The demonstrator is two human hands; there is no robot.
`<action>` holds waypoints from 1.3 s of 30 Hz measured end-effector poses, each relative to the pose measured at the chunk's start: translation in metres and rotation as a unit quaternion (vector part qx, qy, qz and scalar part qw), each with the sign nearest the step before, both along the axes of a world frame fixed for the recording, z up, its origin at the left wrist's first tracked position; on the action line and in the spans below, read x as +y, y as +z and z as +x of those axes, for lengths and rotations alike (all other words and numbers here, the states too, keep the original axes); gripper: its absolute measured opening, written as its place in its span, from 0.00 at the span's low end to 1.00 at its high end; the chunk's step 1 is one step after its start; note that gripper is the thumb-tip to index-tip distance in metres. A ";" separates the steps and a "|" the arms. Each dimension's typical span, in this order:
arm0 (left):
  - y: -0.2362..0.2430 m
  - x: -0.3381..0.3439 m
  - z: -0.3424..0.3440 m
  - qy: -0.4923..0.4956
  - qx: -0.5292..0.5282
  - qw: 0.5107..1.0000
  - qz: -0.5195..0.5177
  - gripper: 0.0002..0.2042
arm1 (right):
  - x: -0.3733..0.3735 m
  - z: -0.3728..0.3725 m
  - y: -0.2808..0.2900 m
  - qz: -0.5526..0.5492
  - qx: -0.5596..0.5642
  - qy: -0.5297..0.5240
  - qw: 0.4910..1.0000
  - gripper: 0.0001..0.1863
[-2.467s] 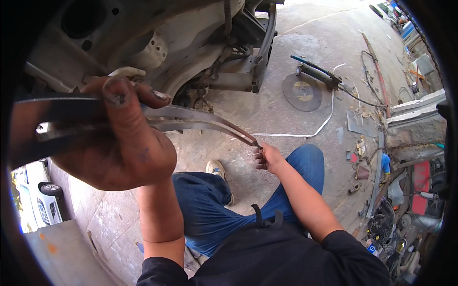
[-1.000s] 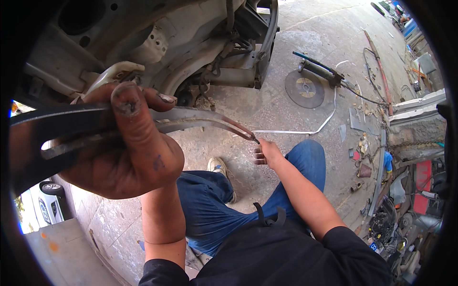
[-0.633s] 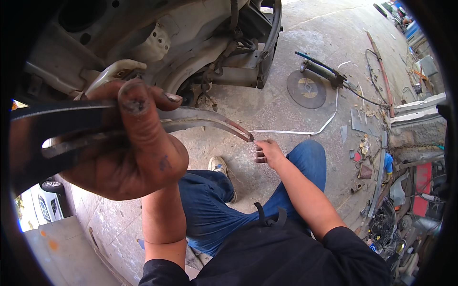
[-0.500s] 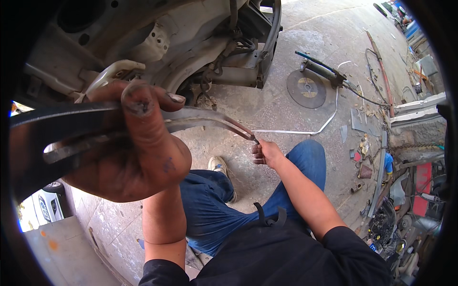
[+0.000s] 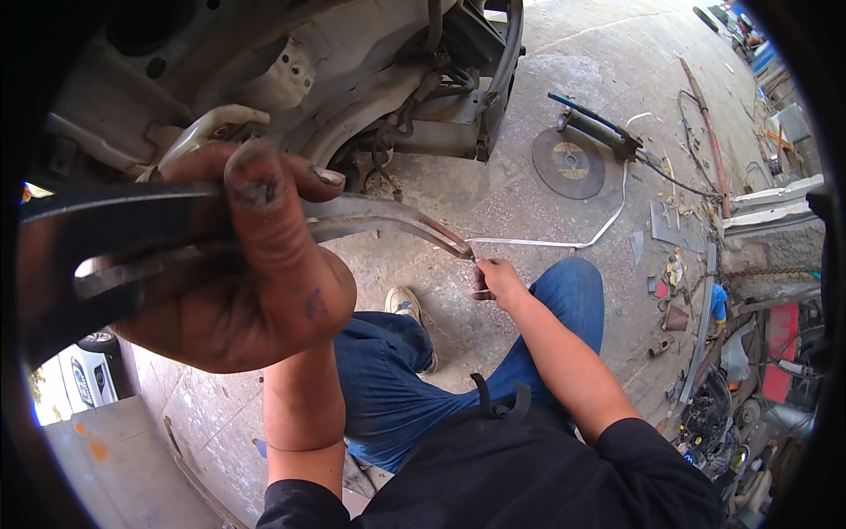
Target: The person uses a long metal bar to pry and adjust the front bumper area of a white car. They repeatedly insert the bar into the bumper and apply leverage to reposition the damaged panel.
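My left hand (image 5: 273,273) is large and close, its fingers and thumb closed round a long curved metal strip (image 5: 388,213). The near part of the strip is wide and dark, with an elongated slot; beyond the hand it narrows and bends toward a reddish-brown far end. At that far end my right hand (image 5: 500,282) is closed, thumb and forefinger pinched against the tip. Whether a small thing is also between those fingers, I cannot tell. Dark grime covers the left fingers.
A stripped car body (image 5: 352,97) with bare metal and hanging wires stands ahead at the upper left. On the concrete lie a large cutting disc (image 5: 568,165), a white strip (image 5: 546,243) and a long rod (image 5: 701,115). Scrap parts (image 5: 731,414) pile up at the right.
My right hand's fingers have curled and turned slightly at the strip's far end. The left hand and strip have hardly moved.
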State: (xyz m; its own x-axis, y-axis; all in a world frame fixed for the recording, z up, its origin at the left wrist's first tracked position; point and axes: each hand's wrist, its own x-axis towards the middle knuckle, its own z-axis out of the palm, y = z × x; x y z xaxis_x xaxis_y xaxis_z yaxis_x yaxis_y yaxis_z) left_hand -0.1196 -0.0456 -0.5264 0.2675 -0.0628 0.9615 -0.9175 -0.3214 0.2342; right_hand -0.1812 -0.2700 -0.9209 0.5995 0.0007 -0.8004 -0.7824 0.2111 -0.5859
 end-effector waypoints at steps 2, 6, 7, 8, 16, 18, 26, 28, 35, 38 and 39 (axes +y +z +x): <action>0.004 0.001 0.000 -0.007 0.000 1.000 0.003 0.17 | 0.004 -0.004 0.001 -0.064 -0.066 0.023 0.996 0.18; 0.012 0.001 0.000 -0.005 -0.003 0.999 0.031 0.18 | 0.003 -0.004 0.004 -0.030 -0.025 -0.021 0.999 0.16; 0.012 -0.001 -0.001 -0.005 -0.003 1.000 0.008 0.18 | 0.001 -0.002 0.004 0.005 0.003 -0.028 1.000 0.17; 0.004 -0.013 -0.003 -0.006 -0.001 0.999 -0.052 0.18 | -0.002 -0.001 0.004 0.050 0.015 -0.028 0.998 0.18; 0.001 -0.016 0.001 -0.049 -0.024 0.994 -0.093 0.18 | 0.004 -0.007 0.002 -0.101 -0.079 0.028 0.991 0.18; 0.001 -0.015 0.002 -0.046 -0.028 0.994 -0.096 0.18 | 0.004 -0.005 0.003 -0.039 -0.034 -0.013 0.999 0.18; -0.002 -0.010 0.003 -0.035 -0.027 0.996 -0.084 0.18 | 0.004 -0.008 0.004 -0.140 -0.113 0.064 0.982 0.19; -0.002 -0.009 0.003 -0.023 -0.021 0.996 -0.082 0.18 | 0.006 -0.009 0.006 -0.164 -0.109 0.057 0.979 0.18; -0.003 -0.013 0.002 -0.036 -0.022 0.996 -0.084 0.23 | 0.000 -0.003 0.005 0.005 -0.019 -0.010 1.000 0.18; -0.003 -0.013 0.004 -0.025 -0.025 0.997 -0.067 0.23 | 0.003 -0.007 0.005 -0.118 -0.094 0.054 0.987 0.17; -0.003 -0.012 0.004 -0.020 -0.022 0.998 -0.059 0.22 | 0.004 -0.008 0.005 -0.172 -0.109 0.074 0.976 0.17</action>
